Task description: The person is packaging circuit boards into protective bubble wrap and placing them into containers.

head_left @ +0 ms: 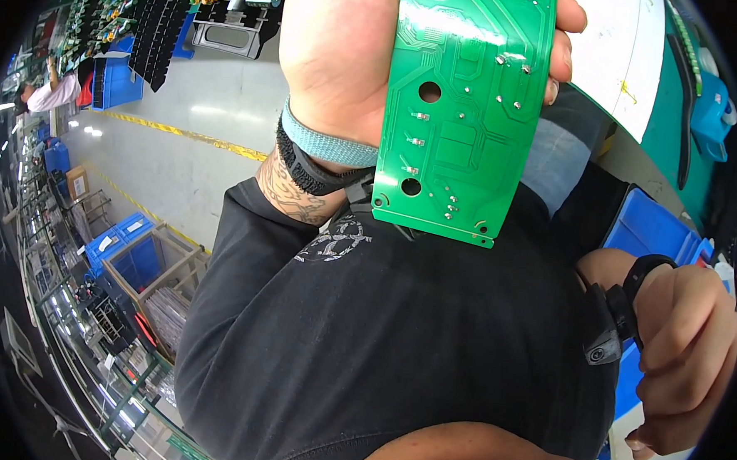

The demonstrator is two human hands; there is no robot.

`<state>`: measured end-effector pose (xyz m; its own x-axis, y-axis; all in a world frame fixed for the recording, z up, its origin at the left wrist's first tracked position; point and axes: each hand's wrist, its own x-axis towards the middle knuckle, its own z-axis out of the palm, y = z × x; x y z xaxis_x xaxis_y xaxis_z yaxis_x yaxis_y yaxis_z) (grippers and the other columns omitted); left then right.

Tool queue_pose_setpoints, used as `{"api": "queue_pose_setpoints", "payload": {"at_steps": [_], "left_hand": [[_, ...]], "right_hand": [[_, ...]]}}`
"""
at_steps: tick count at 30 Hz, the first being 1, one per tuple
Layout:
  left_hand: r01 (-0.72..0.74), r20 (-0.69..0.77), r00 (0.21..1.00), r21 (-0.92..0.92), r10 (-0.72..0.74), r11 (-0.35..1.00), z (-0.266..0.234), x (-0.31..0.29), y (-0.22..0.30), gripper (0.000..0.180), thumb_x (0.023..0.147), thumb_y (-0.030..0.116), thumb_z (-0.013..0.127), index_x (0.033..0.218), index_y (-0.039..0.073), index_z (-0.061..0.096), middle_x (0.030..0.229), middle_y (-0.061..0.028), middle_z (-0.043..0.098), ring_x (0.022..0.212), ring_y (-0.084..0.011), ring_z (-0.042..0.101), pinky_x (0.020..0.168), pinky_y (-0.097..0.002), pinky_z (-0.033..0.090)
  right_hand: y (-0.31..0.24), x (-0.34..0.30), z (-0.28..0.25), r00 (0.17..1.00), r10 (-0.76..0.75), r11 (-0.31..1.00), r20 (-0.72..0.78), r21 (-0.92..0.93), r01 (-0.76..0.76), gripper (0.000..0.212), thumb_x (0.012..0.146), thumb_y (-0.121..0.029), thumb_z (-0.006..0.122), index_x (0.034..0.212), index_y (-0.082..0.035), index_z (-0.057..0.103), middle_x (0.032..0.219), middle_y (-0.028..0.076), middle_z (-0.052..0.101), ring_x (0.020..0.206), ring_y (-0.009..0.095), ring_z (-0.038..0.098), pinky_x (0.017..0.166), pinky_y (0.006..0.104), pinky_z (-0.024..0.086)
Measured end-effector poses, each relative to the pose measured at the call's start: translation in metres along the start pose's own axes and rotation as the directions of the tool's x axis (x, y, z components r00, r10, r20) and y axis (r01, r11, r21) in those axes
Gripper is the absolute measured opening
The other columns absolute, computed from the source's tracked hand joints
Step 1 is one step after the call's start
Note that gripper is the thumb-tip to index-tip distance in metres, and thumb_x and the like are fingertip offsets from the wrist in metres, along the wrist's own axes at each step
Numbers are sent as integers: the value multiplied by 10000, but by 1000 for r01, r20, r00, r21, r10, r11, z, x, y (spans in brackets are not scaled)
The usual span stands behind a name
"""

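One green circuit board (456,145) sits in the left grip (343,50), clasped by its long sides, long axis roughly upright; the right grip (689,347) curls well apart, around what one cannot tell

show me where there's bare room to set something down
Bare floor shows between the blue bin and left hand, above the yellow tape in the picture. A narrow patch of green mat lies bare between white sheet and black strip. Crowded: around the blue bottle and boards, upper left.
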<state>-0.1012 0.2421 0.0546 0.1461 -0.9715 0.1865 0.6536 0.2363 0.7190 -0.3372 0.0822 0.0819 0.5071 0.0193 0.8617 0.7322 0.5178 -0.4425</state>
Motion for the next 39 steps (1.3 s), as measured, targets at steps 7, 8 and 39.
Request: {"api": "queue_pose_setpoints", "payload": {"at_steps": [7,8,39], "left_hand": [[29,-21,998,-749,-67,662,18,-7,6,667,1102,484,126,1515,21,371,1203,-282,660,905,-394,670,752,-483,570],[7,-14,1000,-527,-17,850,11,-3,6,666,1102,482,129,1512,19,378,1203,-283,659,907,-394,669,756,-484,571],[15,-84,993,-605,-82,796,17,0,-4,787,1079,506,152,1165,-133,604,977,-268,699,815,-366,696,789,-423,611]], "right_hand": [[-48,-40,-13,994,106,980,-34,-164,-110,48,839,-120,802,836,-111,755,855,-37,681,702,37,617,568,166,413],[-49,-40,-13,990,133,970,-45,-200,-139,52,843,-122,801,869,-106,759,907,-32,691,741,39,628,582,168,421],[107,-12,18,548,408,657,-730,-182,-732,952,819,-202,741,1578,81,241,1534,228,394,1436,291,396,1180,405,315]]}}
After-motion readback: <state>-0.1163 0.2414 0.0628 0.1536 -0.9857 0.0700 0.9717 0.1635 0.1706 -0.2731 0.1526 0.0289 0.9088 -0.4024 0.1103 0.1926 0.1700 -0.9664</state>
